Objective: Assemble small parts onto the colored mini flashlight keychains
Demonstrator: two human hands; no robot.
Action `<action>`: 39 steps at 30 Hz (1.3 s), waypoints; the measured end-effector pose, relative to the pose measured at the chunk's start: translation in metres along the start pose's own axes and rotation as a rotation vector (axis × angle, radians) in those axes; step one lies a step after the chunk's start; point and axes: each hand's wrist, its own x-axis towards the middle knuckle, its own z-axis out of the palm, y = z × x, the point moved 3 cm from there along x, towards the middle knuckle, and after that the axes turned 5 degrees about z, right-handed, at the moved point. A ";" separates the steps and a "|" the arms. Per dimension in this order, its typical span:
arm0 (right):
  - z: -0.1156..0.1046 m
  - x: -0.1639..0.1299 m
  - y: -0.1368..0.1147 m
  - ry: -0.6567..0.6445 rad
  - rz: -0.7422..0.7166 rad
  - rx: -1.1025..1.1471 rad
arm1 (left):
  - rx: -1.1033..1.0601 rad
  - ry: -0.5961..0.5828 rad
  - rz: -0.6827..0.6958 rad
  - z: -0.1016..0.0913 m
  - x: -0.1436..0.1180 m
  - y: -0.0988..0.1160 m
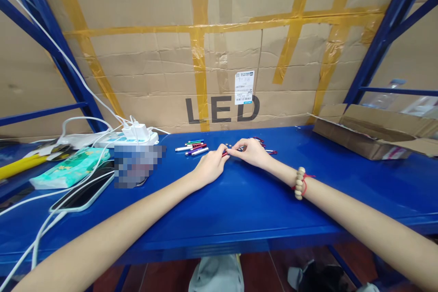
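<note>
Both my arms reach out over a blue shelf top (pixel 260 200). My left hand (pixel 210 164) and my right hand (pixel 251 151) meet at their fingertips around a small red pen-like piece (pixel 225 153), which is mostly hidden by the fingers. Just left of my hands lie several small coloured pens (pixel 193 147) in white, green, red and purple. More small red pieces (pixel 270 151) lie behind my right hand. A beaded bracelet (pixel 300 183) with a red cord is on my right wrist.
A white power strip (pixel 112 138) with chargers and white cables sits at the back left, near a green tissue pack (pixel 70 168) and a phone (pixel 84 194). An open cardboard box (pixel 369 134) stands at the right. A large taped "LED" carton (pixel 222 54) forms the back wall.
</note>
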 end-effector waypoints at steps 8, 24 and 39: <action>-0.003 0.000 -0.005 -0.043 -0.017 0.103 | 0.019 0.026 -0.053 -0.001 0.000 -0.001; -0.021 0.001 -0.011 -0.118 -0.322 0.201 | -0.430 -0.058 0.193 -0.004 0.003 0.000; -0.019 -0.007 -0.016 -0.097 -0.198 0.044 | -0.283 -0.042 0.236 -0.001 0.001 -0.002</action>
